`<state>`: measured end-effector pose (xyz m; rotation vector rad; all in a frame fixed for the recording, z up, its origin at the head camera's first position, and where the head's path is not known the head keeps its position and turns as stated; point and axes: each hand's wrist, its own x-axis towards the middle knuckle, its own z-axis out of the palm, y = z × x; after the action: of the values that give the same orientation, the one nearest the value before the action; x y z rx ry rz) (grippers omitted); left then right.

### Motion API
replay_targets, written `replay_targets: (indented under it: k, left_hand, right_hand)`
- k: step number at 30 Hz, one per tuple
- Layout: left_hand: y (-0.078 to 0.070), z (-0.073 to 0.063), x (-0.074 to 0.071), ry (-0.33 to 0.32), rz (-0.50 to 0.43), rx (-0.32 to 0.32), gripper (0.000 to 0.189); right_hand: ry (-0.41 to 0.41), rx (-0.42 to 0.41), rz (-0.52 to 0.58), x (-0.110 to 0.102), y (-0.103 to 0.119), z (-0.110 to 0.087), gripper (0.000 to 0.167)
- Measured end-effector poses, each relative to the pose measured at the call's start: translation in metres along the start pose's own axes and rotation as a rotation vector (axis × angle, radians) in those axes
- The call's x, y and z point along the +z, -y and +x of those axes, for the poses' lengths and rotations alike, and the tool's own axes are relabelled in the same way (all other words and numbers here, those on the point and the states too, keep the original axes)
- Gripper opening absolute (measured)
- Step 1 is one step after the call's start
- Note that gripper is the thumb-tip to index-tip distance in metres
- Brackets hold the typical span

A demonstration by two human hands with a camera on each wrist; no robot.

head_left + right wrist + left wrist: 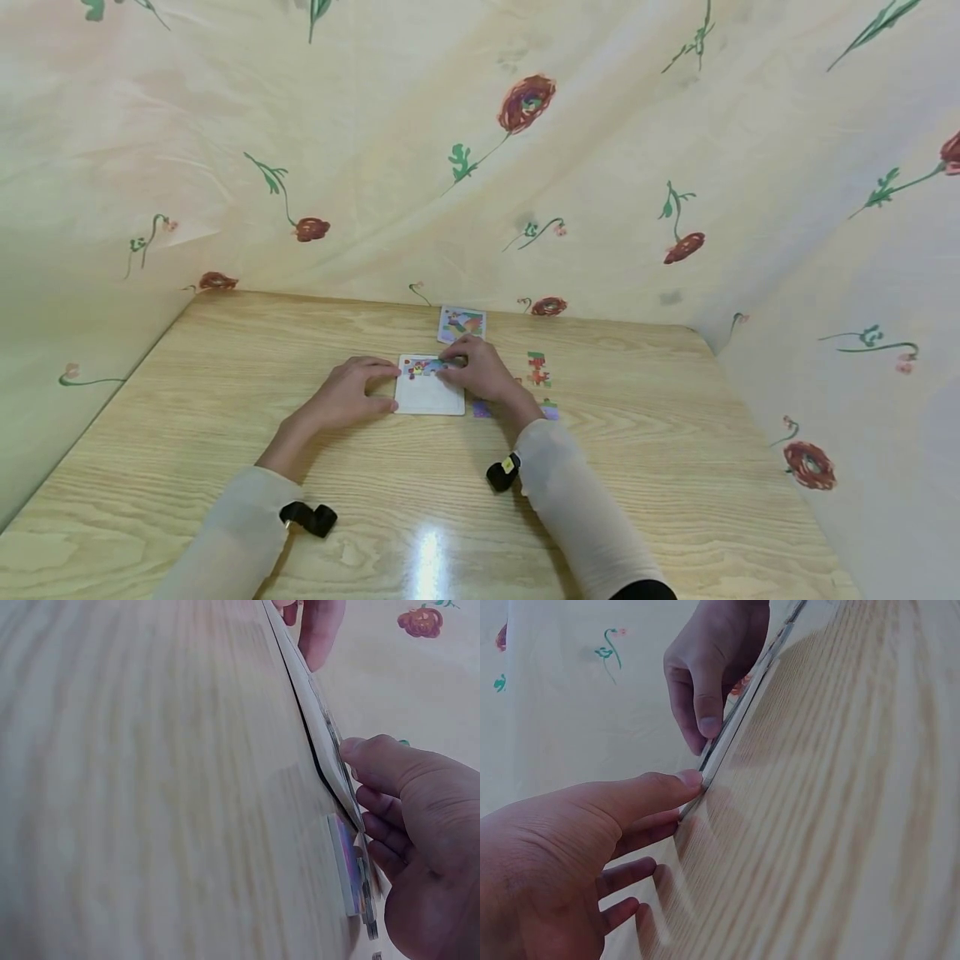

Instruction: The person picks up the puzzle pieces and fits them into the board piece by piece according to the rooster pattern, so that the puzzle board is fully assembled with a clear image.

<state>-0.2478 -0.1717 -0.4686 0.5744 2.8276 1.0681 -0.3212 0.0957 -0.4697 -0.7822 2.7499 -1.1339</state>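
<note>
A white puzzle board [430, 400] lies on the table, with a row of colourful pieces [422, 367] along its far side. My left hand [350, 392] rests against the board's left edge, thumb and forefinger spread apart along it. In the left wrist view, the thumb of the left hand [592, 817] touches the edge of the board. Over the far right part of the board, my right hand [480, 369] pinches a puzzle piece [454, 360] between thumb and fingers. The fingers hide most of that piece.
A picture card [461, 322] with a coloured design lies behind the board. To the right are loose red and green puzzle pieces [538, 369] and a purple piece [551, 410]. Another purple piece [482, 409] lies by the board's near right corner. Flowered cloth [375, 167] hangs around the table.
</note>
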Motion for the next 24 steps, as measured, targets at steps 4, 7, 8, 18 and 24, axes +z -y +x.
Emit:
replay_targets:
  k: [4, 7, 8, 18, 24]
  left_hand:
    - [-0.0004, 0.0000, -0.0005, 0.002, -0.002, -0.004, 0.055]
    - [-0.0009, 0.0004, -0.0007, 0.002, -0.002, -0.003, 0.054]
    - [-0.0010, 0.0007, -0.0006, 0.001, -0.001, -0.003, 0.054]
    - [-0.0007, -0.0004, 0.0004, -0.004, 0.002, -0.003, 0.053]
    - [0.0006, -0.0015, 0.0023, -0.010, 0.005, 0.006, 0.053]
  right_hand:
    - [0.008, -0.004, -0.006, 0.0004, 0.0010, 0.0010, 0.024]
    - [0.014, -0.004, -0.016, 0.0004, 0.0021, 0.0018, 0.024]
    - [0.016, -0.004, -0.022, 0.0005, 0.0022, 0.0022, 0.024]
    - [0.005, -0.006, -0.045, 0.0017, 0.0041, 0.0003, 0.022]
    - [0.004, -0.006, -0.058, 0.0031, 0.0041, -0.0013, 0.022]
